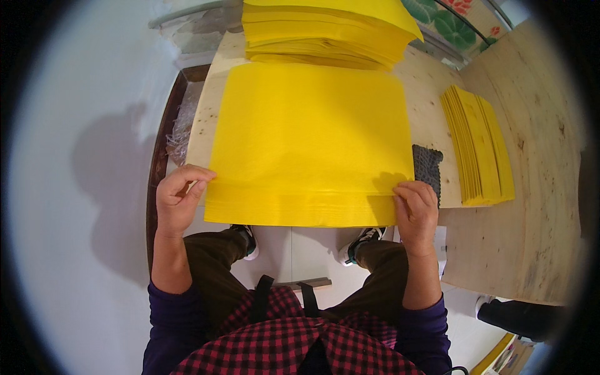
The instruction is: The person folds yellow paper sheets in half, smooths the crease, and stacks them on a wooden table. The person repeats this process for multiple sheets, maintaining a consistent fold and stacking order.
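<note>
A wide yellow sheet (312, 131), looking like thin felt or non-woven fabric, lies over the wooden table. Its front end hangs toward me, with a straight crease or fold line and a darker band across it. My left hand (178, 199) pinches the sheet's left edge close to that line, thumb against forefinger. At the opposite edge my right hand (415, 209) is closed in a similar pinch, fingers curled over the fabric. Whether one layer or more is between the fingers is hidden.
A tall stack of yellow sheets (325, 31) rises at the far end of the table (425, 94). Folded yellow pieces (478, 147) stand on the right by a wooden panel (531, 156). A dark grey cloth (427, 165) lies beside the sheet. Another person's leg (522, 319) shows lower right.
</note>
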Available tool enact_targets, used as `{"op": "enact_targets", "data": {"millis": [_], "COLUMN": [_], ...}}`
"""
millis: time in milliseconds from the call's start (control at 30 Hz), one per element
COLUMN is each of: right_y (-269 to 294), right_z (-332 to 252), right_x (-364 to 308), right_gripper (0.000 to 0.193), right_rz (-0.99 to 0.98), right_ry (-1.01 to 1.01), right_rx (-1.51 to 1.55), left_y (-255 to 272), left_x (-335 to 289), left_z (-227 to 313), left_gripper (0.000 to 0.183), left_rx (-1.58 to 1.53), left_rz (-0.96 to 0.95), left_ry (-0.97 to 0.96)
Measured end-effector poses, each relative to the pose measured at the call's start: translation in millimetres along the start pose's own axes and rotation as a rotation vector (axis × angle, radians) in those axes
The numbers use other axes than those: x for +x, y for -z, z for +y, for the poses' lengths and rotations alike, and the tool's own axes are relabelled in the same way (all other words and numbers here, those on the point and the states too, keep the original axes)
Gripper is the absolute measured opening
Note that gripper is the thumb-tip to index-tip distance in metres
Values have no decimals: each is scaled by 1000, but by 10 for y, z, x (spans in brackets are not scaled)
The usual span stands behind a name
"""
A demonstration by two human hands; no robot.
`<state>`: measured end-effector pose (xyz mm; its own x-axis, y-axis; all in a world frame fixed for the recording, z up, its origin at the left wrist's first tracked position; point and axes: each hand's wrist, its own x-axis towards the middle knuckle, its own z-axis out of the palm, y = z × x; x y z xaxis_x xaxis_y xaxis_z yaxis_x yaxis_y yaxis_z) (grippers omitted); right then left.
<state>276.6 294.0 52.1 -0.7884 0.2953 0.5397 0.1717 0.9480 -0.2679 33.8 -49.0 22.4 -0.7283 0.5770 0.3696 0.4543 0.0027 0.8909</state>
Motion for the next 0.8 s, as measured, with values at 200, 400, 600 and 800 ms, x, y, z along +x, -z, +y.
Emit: {"op": "enact_targets", "data": {"millis": [200, 400, 600, 800], "right_y": [34, 23, 22, 21], "right_z": [13, 18, 40, 47], "right_x": [-61, -105, -142, -163], "right_gripper": [18, 19, 19, 18], "right_rz": [3, -5, 0, -6], "right_ry": [29, 17, 24, 32], "right_rx": [17, 60, 100, 130], "left_y": [4, 16, 4, -17], "left_x": [-20, -43, -56, -60], "left_z": [-20, -9, 11, 33], "left_gripper": [12, 13, 20, 23], "left_rx": [-18, 11, 77, 93], "left_rz": [-14, -14, -35, -34], "left_ry": [30, 34, -35, -37]}}
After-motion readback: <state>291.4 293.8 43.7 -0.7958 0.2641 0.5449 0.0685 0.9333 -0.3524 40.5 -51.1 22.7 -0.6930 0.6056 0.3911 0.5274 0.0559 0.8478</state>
